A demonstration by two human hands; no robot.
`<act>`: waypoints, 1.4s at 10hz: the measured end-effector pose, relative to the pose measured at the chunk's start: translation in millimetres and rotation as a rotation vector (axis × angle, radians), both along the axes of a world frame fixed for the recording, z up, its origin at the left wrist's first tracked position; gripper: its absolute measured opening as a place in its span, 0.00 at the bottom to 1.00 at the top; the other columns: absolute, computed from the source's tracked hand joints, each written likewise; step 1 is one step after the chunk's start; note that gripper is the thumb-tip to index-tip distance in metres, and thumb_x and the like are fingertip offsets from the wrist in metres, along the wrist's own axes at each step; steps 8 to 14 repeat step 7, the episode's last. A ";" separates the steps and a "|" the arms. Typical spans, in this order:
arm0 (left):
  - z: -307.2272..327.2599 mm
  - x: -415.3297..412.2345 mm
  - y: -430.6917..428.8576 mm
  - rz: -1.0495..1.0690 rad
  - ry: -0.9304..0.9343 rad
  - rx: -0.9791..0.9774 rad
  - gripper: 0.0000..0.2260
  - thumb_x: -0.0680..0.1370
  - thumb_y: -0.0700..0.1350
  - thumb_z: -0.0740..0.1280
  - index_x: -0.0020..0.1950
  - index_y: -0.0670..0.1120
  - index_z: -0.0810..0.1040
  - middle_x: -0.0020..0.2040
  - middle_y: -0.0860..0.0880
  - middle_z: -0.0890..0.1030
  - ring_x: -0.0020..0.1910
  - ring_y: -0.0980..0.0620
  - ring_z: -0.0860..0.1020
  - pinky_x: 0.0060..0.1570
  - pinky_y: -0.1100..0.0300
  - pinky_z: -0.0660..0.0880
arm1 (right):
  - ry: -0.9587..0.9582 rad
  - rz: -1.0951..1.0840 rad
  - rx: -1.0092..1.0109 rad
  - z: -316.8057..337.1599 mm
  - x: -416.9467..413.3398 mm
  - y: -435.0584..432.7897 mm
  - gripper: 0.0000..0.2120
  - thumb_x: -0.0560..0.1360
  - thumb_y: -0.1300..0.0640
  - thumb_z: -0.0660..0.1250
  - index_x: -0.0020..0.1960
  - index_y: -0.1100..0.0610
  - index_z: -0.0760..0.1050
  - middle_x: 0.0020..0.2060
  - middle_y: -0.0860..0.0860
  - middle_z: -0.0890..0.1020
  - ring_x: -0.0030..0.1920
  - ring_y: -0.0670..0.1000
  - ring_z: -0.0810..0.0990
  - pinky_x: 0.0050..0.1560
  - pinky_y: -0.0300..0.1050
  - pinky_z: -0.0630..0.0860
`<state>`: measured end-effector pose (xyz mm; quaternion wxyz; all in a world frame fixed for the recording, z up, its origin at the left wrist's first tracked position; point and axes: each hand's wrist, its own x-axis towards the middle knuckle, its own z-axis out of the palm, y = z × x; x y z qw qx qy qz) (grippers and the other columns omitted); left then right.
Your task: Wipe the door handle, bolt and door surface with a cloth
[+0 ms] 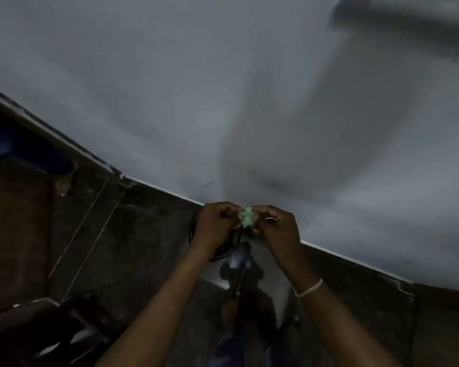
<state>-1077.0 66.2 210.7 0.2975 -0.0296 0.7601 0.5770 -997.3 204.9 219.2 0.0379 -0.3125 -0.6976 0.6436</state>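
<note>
Held up between both hands, close in front of a pale grey wall [170,88]: a small light-green cloth [245,217], bunched into a tight wad with only a little of it showing. Pinched from either side, with the left hand [217,221] on its left edge and the right hand [276,229] on its right edge, fingers of both curled in and grasping the fabric, knuckles nearly meeting over it. Both forearms bare and reaching up from the lower edge of the view, with a silvery bracelet [309,287] round the right wrist. A soft, broad shadow on the wall just above the hands. Below the wall, a thin white strip [355,263] running slantwise along its foot, then a dark, mottled floor [117,234]. Directly under the hands, a pale rounded shape [273,276], too dim and blurred to name. Far left, on the floor, what looks like a bare foot [64,182] under dark blue cloth, well apart from the hands. Top right corner smeared by blur.
</note>
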 end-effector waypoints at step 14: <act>-110.1 -58.9 -96.4 -0.235 0.175 -0.551 0.18 0.78 0.46 0.69 0.67 0.43 0.78 0.65 0.43 0.81 0.64 0.47 0.78 0.64 0.61 0.70 | -0.349 0.253 0.275 -109.1 -55.7 -47.0 0.14 0.78 0.64 0.65 0.63 0.62 0.79 0.57 0.57 0.83 0.57 0.55 0.81 0.50 0.28 0.68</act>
